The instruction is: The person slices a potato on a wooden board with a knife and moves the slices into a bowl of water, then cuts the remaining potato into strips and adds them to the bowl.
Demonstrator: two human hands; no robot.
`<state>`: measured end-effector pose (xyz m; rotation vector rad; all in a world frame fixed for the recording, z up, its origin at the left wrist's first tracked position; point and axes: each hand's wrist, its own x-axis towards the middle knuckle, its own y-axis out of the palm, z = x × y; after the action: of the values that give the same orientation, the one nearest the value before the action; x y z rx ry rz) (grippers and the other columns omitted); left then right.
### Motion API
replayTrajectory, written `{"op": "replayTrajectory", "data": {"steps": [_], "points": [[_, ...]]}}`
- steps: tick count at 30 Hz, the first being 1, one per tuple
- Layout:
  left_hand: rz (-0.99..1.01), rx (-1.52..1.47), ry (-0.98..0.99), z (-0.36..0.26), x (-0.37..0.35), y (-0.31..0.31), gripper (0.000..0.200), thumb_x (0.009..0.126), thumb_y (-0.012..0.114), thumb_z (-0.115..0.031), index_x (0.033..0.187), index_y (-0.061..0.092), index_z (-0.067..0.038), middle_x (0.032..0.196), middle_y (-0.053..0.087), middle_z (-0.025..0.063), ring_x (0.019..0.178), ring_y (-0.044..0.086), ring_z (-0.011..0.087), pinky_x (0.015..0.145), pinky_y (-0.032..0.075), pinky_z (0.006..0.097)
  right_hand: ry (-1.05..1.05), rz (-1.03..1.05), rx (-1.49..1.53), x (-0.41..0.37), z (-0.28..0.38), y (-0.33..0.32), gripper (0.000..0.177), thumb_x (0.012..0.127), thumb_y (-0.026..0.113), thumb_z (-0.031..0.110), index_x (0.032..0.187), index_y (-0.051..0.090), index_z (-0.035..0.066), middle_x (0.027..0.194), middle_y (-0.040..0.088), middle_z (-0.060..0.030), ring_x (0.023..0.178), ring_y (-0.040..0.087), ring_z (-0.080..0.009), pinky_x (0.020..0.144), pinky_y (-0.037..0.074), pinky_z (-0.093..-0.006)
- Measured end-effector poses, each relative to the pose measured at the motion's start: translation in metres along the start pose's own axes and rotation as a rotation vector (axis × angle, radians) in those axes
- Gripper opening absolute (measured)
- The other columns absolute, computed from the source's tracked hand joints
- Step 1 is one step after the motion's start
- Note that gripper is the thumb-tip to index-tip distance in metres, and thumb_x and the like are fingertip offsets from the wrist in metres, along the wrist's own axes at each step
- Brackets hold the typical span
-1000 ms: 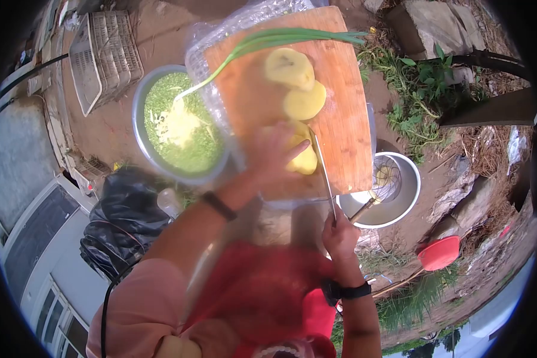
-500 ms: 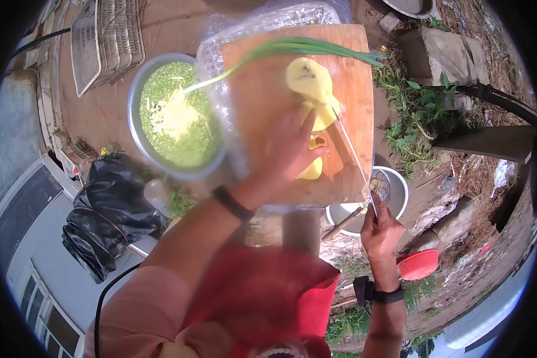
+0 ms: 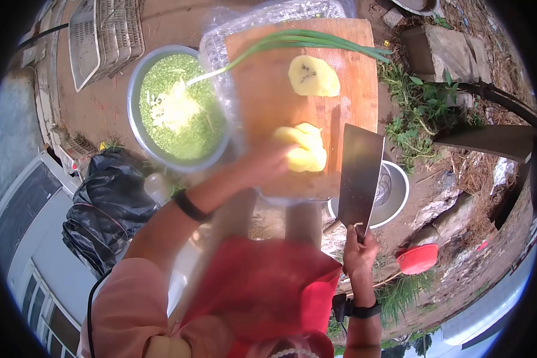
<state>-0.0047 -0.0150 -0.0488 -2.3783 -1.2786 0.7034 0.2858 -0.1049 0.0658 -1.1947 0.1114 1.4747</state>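
Your right hand [image 3: 360,250] grips a cleaver [image 3: 362,179] by its handle, the broad blade over the near right corner of the board [image 3: 262,101], its flat face up to the camera. Just beyond that corner, partly hidden by the blade, sits a metal bowl [image 3: 392,200]. Your left hand [image 3: 274,160] touches the potato slices [image 3: 306,149], bunched near the board's near edge; glare and blur leave its hold impossible to tell. Off the left edge stands a basin [image 3: 137,122] of chopped greens [image 3: 188,143]. Farther up the board lies a potato piece [image 3: 314,76], dark-flecked, and along the far edge stretches a scallion [image 3: 286,39], its pale end over the basin.
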Motion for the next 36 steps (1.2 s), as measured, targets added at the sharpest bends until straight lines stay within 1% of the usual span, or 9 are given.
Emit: {"op": "replayTrajectory", "data": {"steps": [4,7,10,17,21,25,28,32,36], "points": [[-0.226,0.538,0.083,-0.020,0.003,-0.002,0.033,0.077,0.055,-0.008,0.110,0.059,-0.004,0.099,0.057,0.0112,0.097,0.053,0.0273,0.084,0.044,0.0375,-0.577,-0.116,-0.447,0.033,0.049,0.008,0.030,0.078,0.059,0.006,0.108,0.064,0.011,0.059,0.055,-0.0080,0.045,0.054,-0.0205,0.044,0.043,-0.0332],[0.222,0.588,0.161,-0.031,-0.009,0.006,0.037,0.076,0.052,-0.013,0.112,0.056,-0.004,0.108,0.053,0.0093,0.096,0.052,0.0218,0.086,0.043,0.0319,-0.754,-0.033,-0.668,0.058,0.077,0.009,0.038,0.075,0.058,0.006,0.112,0.064,0.015,0.060,0.053,-0.0066,0.047,0.054,-0.0225,0.045,0.045,-0.0347],[0.204,0.550,0.161,-0.020,-0.017,0.022,0.036,0.076,0.052,-0.012,0.111,0.057,-0.004,0.109,0.053,0.0078,0.097,0.051,0.0180,0.087,0.043,0.0306,-0.914,-0.002,-0.829,0.076,0.094,0.015,0.045,0.073,0.056,0.008,0.117,0.061,0.015,0.064,0.055,-0.0063,0.050,0.057,-0.0207,0.046,0.047,-0.0339],[-0.090,0.570,0.208,-0.017,-0.007,0.022,0.033,0.074,0.053,-0.012,0.106,0.058,-0.003,0.108,0.054,0.0060,0.096,0.053,0.0193,0.087,0.045,0.0279,-0.982,-0.040,-1.047,0.131,0.058,0.047,0.046,0.074,0.054,0.008,0.120,0.056,0.006,0.066,0.059,-0.0098,0.057,0.062,-0.0205,0.047,0.049,-0.0340],[-0.172,0.444,0.141,-0.015,-0.014,0.029,0.035,0.074,0.054,-0.011,0.108,0.057,-0.004,0.110,0.054,0.0062,0.102,0.052,0.0200,0.086,0.046,0.0288,-0.905,0.010,-0.995,0.092,0.096,0.029,0.043,0.075,0.055,0.008,0.117,0.058,0.005,0.062,0.057,-0.0088,0.053,0.060,-0.0201,0.044,0.048,-0.0327],[-0.028,0.553,0.175,-0.014,-0.008,0.033,0.037,0.074,0.055,-0.013,0.110,0.057,-0.007,0.113,0.054,0.0069,0.108,0.051,0.0192,0.085,0.048,0.0290,-0.851,0.001,-1.039,0.109,0.077,0.048,0.040,0.076,0.055,0.009,0.116,0.056,0.008,0.059,0.056,-0.0073,0.047,0.059,-0.0213,0.041,0.047,-0.0325],[-0.094,0.648,0.208,-0.008,-0.008,0.038,0.036,0.075,0.055,-0.014,0.110,0.057,-0.008,0.112,0.055,0.0069,0.108,0.051,0.0198,0.086,0.047,0.0301,-0.910,-0.039,-0.918,0.127,0.071,0.053,0.030,0.078,0.053,0.008,0.109,0.055,0.008,0.058,0.055,-0.0082,0.046,0.059,-0.0215,0.041,0.047,-0.0326],[-0.008,0.524,0.075,-0.005,-0.011,0.044,0.034,0.076,0.055,-0.016,0.108,0.057,-0.007,0.110,0.055,0.0072,0.107,0.051,0.0211,0.086,0.047,0.0324,-0.936,-0.035,-0.986,0.082,0.102,0.033,0.024,0.080,0.053,0.009,0.103,0.055,0.009,0.056,0.054,-0.0079,0.046,0.059,-0.0207,0.040,0.046,-0.0331],[-0.057,0.489,0.077,-0.022,-0.015,0.041,0.035,0.076,0.055,-0.016,0.109,0.057,-0.007,0.110,0.055,0.0080,0.107,0.052,0.0227,0.086,0.047,0.0334,-0.853,-0.051,-1.080,0.119,0.071,0.057,0.028,0.077,0.053,0.008,0.105,0.056,0.010,0.056,0.054,-0.0071,0.045,0.059,-0.0203,0.039,0.046,-0.0339]]}}
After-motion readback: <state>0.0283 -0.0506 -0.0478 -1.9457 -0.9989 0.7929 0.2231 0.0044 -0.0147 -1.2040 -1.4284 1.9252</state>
